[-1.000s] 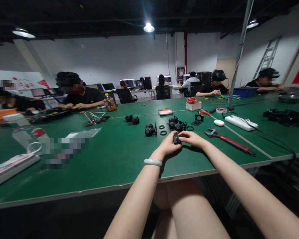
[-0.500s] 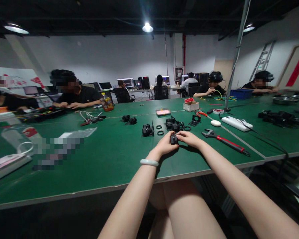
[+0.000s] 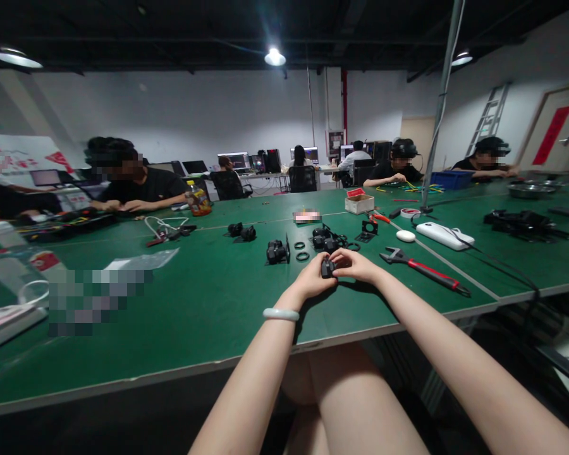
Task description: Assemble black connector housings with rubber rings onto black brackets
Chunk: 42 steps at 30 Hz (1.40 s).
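Note:
A small black faceted fitting (image 3: pixel 328 268) is held just above the front part of the green table (image 3: pixel 208 303). My left hand (image 3: pixel 313 276) is closed around it from the left, a pale bangle on its wrist. From the right, the bent fingers of my right hand (image 3: pixel 355 264) pinch the same fitting. Two black rings (image 3: pixel 302 256) lie beyond my left hand, beside a black fitting on a bracket (image 3: pixel 277 251). More black fittings (image 3: pixel 326 240) sit just past my fingers, partly hidden by them.
An adjustable wrench (image 3: pixel 424 272) with a red and black handle lies right of my hands. Beyond it are a white power strip (image 3: pixel 446 236) and a white oval object (image 3: pixel 405 236). A plastic bag (image 3: pixel 156 258) lies left. Co-workers sit across the table; a metal pole (image 3: pixel 439 120) rises at right.
My right hand's fingers have arched up more around the black fitting, while my left hand keeps its hold. The whole view has shifted slightly.

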Each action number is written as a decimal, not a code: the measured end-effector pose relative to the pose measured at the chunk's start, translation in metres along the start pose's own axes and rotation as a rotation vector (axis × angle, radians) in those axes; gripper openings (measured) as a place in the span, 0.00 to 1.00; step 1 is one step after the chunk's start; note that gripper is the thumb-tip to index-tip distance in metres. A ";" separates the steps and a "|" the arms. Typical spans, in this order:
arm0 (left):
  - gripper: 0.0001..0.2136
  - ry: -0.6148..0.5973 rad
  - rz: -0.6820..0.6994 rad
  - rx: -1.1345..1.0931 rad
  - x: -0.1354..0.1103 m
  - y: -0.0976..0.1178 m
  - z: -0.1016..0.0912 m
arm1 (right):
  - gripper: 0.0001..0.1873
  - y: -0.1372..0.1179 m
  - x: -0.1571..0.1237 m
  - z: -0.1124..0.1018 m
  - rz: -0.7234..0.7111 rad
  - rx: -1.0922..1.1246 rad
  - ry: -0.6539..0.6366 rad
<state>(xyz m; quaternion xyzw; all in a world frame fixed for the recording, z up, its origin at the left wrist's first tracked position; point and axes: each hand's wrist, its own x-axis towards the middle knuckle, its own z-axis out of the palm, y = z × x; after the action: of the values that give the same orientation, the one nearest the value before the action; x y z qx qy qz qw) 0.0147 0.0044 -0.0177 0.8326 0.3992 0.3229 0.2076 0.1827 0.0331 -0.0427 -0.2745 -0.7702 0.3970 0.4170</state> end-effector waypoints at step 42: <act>0.27 0.003 0.007 0.081 0.000 -0.006 0.001 | 0.16 0.001 0.001 0.001 0.057 -0.080 0.019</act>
<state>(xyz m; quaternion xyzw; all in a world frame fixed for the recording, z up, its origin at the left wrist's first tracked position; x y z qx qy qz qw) 0.0123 0.0079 -0.0215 0.8413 0.4092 0.3084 0.1718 0.1813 0.0335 -0.0437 -0.3164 -0.7734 0.3748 0.4014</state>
